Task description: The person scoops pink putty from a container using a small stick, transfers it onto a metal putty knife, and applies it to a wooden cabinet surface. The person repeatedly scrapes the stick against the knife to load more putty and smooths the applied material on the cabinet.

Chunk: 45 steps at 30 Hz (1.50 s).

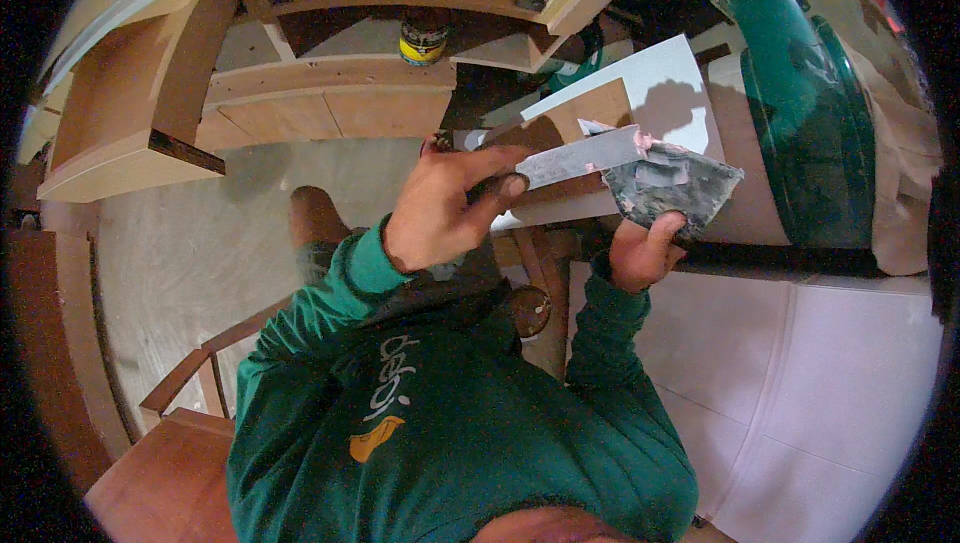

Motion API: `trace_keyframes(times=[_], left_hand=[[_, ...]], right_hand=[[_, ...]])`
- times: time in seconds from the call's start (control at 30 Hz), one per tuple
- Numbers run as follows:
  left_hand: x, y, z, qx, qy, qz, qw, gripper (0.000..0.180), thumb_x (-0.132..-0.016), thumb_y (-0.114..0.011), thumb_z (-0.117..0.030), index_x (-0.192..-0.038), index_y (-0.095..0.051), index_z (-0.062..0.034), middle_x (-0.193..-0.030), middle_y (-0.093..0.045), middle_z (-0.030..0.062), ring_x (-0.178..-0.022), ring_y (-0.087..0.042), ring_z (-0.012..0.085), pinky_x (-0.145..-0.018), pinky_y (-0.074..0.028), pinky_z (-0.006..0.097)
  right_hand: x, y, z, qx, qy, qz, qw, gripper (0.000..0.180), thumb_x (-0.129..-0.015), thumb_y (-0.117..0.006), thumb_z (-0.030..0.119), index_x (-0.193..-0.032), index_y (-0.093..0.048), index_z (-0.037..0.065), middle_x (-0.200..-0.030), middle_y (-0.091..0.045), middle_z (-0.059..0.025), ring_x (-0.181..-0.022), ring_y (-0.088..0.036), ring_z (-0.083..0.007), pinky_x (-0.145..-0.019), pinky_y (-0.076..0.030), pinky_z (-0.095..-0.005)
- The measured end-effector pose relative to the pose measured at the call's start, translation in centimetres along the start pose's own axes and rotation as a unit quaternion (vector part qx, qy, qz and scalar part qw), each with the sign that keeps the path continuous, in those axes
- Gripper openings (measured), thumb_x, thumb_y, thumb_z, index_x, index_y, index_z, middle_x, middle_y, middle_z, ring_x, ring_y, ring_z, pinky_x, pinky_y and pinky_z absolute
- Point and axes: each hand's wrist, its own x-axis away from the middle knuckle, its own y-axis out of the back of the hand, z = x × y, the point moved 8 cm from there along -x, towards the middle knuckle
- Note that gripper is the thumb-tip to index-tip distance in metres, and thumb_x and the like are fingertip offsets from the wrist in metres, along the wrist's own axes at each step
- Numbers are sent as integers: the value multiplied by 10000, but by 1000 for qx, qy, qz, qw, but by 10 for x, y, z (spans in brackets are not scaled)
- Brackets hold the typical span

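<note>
My left hand (445, 205) is closed on one end of a long, flat grey filler spreader (575, 160), thumb below and fingers above. Pink putty (643, 141) clings to the spreader's far end, which rests against or just over a dark, smeared putty plate (668, 193). That plate is gripped at its lower edge by my right hand (645, 255), thumb on top. Behind both tools lies a white panel (680, 73) with a brown patch (590, 113) on it, partly hidden by the tools and crossed by shadows.
A wooden cabinet with a pulled-out drawer (125, 123) stands at the far left. A tin with a yellow label (423, 43) sits on its lower shelf. A green padded piece (800, 113) is at the right. White panels (740, 363) lie nearer, and a wooden stool (165, 468) is at lower left.
</note>
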Motion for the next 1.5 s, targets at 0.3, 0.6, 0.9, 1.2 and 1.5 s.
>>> trace_keyframes(times=[0.3, 0.6, 0.9, 1.2, 1.5], left_hand=[[-10, -3, -6, 18, 32, 22, 999, 303, -971, -655, -107, -1249, -668, 12, -981, -723, 225, -823, -706, 319, -753, -538, 395], [-2, 8, -1, 93, 62, -1, 994, 293, -999, -631, -119, -1262, -660, 7, -974, -727, 174, -809, -708, 254, -742, -544, 367], [4, 3, 5, 47, 64, 20, 997, 283, -1010, -609, -103, -1275, -647, -11, -969, -707, 155, -758, -673, 240, -730, -532, 351], [23, -53, 3, 275, 251, 179, 911, 281, -1040, -622, -204, -1237, -651, -5, -824, -635, 50, -649, -566, 74, -561, -444, 269], [36, -72, 7, 312, 256, 195, 894, 285, -1054, -600, -255, -1190, -659, -13, -823, -645, 3, -612, -500, 56, -523, -408, 232]], right_hand=[[4, 8, -1, 124, -49, -43, 990, 543, -964, -697, 293, -1373, -499, -6, -1278, -617, -117, -1059, -605, -206, -919, -501, -332], [-20, -13, -6, -145, -129, -61, 979, 469, -1018, -624, 268, -1382, -527, -13, -1317, -622, -114, -1110, -609, -277, -978, -493, -440], [-7, -89, -15, -791, -364, 185, 455, 324, -1046, -514, 194, -1308, -617, 34, -1042, -720, -115, -775, -682, -197, -658, -615, -309], [8, -109, -25, -798, -330, 243, 441, 262, -1061, -510, 174, -1301, -565, 85, -993, -639, -65, -806, -627, -141, -685, -553, -282], [7, -129, -27, -749, -342, 393, 409, 200, -1039, -580, 151, -1222, -592, 71, -987, -687, -93, -729, -623, -153, -598, -509, -283]])
